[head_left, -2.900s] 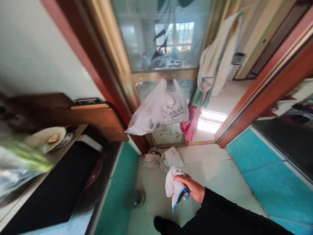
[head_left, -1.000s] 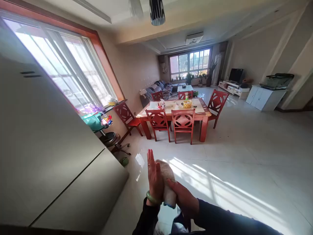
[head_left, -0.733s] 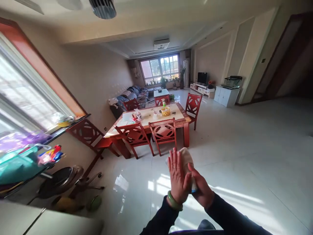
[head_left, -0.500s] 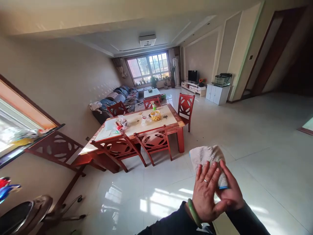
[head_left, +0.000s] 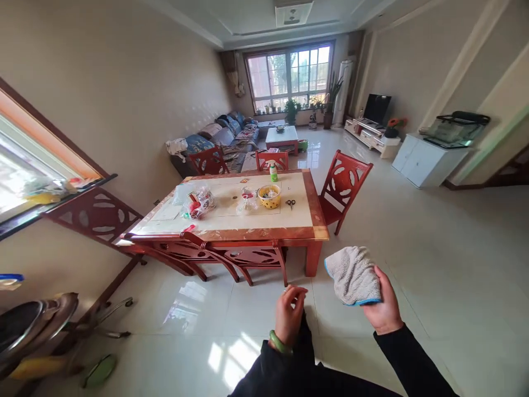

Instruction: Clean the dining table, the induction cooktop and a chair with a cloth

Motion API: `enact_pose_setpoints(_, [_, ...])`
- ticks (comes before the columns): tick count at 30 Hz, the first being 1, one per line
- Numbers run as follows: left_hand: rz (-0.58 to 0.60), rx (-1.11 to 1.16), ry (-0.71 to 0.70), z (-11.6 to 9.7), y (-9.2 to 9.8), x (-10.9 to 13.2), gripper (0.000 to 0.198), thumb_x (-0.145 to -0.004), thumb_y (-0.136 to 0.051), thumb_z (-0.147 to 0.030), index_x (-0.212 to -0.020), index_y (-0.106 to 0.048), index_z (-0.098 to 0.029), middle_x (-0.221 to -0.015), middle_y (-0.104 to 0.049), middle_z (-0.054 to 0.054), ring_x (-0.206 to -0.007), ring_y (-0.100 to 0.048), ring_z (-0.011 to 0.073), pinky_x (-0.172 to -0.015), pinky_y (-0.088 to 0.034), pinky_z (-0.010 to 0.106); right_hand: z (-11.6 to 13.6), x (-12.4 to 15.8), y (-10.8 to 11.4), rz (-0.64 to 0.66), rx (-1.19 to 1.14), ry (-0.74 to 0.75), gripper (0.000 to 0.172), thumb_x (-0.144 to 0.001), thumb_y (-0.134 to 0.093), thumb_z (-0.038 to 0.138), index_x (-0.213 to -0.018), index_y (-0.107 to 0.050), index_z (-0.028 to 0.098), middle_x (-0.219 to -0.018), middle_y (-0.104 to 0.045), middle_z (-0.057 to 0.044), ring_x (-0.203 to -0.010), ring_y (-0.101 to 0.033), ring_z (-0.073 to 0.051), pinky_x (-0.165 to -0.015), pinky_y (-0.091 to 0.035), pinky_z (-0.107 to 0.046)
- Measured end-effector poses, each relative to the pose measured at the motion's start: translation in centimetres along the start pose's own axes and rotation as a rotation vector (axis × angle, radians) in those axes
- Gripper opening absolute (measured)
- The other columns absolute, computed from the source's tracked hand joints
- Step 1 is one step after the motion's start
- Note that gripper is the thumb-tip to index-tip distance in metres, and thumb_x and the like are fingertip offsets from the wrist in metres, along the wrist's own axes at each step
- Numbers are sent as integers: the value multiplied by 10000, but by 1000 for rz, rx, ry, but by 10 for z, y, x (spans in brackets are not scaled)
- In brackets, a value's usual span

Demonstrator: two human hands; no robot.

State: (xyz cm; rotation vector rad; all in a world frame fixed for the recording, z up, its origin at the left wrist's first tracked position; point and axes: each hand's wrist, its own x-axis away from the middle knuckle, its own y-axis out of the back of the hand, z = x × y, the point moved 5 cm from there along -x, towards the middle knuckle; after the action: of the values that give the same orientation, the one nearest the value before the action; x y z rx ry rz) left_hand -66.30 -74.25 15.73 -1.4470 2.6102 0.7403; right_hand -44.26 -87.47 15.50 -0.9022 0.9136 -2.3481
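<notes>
Hands have just separated: the terry towel (head_left: 352, 275), grey-white with blue edge binding, was pressed between both palms and now sits in the right hand (head_left: 385, 307) alone, gripped along its lower edge and held up in the air. Left hand (head_left: 290, 314) has released it: fingers loosely curled, nothing in them, a jade bangle (head_left: 279, 342) on the wrist. Hands now well apart, towel touching only the right. Count so far: 1 towel, 2 hands, 2 dark sleeves (head_left: 403, 353), 1 bangle. Below them is a glossy cream tile floor (head_left: 450, 286), with a round green object (head_left: 99, 370) lying on it at lower left, beside a swivel stool base (head_left: 105, 317). Ahead is 1 red wooden dining table (head_left: 318, 231) with a pale inset top, its near edge just past the towel. Red chairs (head_left: 248, 256) with cut-out backs: 6 in view, 2 near side, 2 far side, 1 at each end. On the table: 1 yellow bowl (head_left: 269, 197), 1 pair of scissors (head_left: 290, 203), 1 green-capped bottle (head_left: 273, 172), 2 clear plastic bags (head_left: 198, 203); smaller contents too small to count. Further back: 1 sofa (head_left: 219, 135), 1 coffee table (head_left: 281, 135), 1 TV (head_left: 377, 108), 1 white cabinet (head_left: 427, 164), and 1 wide window (head_left: 289, 77) on the end wall.
</notes>
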Motion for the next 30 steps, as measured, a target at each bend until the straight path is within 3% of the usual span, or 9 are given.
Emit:
enact_pose_setpoints(3, [-140, -34, 106, 55, -8, -72, 285, -999, -586, -364, -921, -801, -194, -820, -721, 48, -719, -681, 169, -674, -549, 271, -11, -93, -22, -33, 38, -114, 223, -824, -795, 367, -1017, -759, 261, -957, -825, 40, -823, -768, -155, -854, -645, -306])
enact_pose_setpoints(7, [-152, -44, 182, 101, -53, -201, 235, -982, -579, -276, -988, -794, -181, -931, -775, 69, -857, -724, 192, -800, -581, 298, -7, -204, -58, -36, 140, -161, 276, -789, -846, 377, -1027, -774, 259, -1000, -837, 30, -873, -778, -145, -781, -640, -249])
enact_pose_setpoints(11, [-27, -195, 312, 134, -109, -340, 243, -961, -574, -119, -1080, -781, -163, -1074, -791, 92, -964, -744, 175, -902, -591, 298, 10, -303, -86, -21, 292, -69, 362, -794, -841, 492, -1066, -783, 260, -1099, -834, -1, -1062, -775, -185, -889, -633, -275])
enact_pose_setpoints(14, [2, -270, 399, 169, -137, -416, 250, -944, -581, -65, -1066, -780, -154, -1104, -777, 103, -896, -743, 162, -906, -597, 316, 5, -376, -90, 0, 627, 158, 483, -840, -762, 573, -1182, -760, 231, -1234, -801, -63, -1242, -714, -264, -1091, -571, -404])
enact_pose_setpoints(18, [35, -388, 498, 230, -154, -478, 290, -924, -596, -30, -1134, -767, -133, -1205, -752, 144, -954, -757, 194, -977, -587, 361, -52, -461, -72, 263, 1238, 428, 565, -864, -689, 534, -1325, -721, 210, -1544, -637, -150, -1513, -498, -398, -1303, -318, -593])
enact_pose_setpoints(21, [38, -472, 552, 271, -160, -516, 374, -920, -624, -50, -1261, -736, -150, -1376, -693, 175, -1200, -720, 261, -1108, -533, 412, -102, -509, -47, 556, 1562, 473, 584, -890, -667, 410, -1456, -671, 268, -1688, -499, -112, -1617, -348, -418, -1340, -202, -636])
enact_pose_setpoints(24, [31, -536, 605, 300, -167, -560, 525, -892, -649, -50, -1398, -680, -188, -1563, -577, 183, -1449, -560, 314, -1225, -433, 466, -120, -559, -45, 739, 1717, 479, 645, -956, -589, 329, -1599, -548, 287, -1737, -423, -98, -1637, -318, -397, -1338, -195, -647])
enact_pose_setpoints(27, [45, -620, 659, 319, -177, -601, 634, -866, -651, -43, -1471, -638, -232, -1664, -474, 168, -1518, -451, 338, -1236, -403, 487, -110, -638, -88, 801, 1783, 497, 635, -1020, -485, 314, -1650, -481, 233, -1751, -390, -131, -1653, -278, -379, -1328, -206, -646])
enact_pose_setpoints(30, [87, -756, 694, 333, -188, -631, 607, -889, -643, -96, -1472, -631, -265, -1668, -448, 151, -1459, -450, 349, -1179, -433, 487, -101, -745, -159, 729, 1854, 548, 630, -1059, -394, 336, -1656, -452, 143, -1763, -344, -183, -1670, -197, -377, -1322, -190, -650])
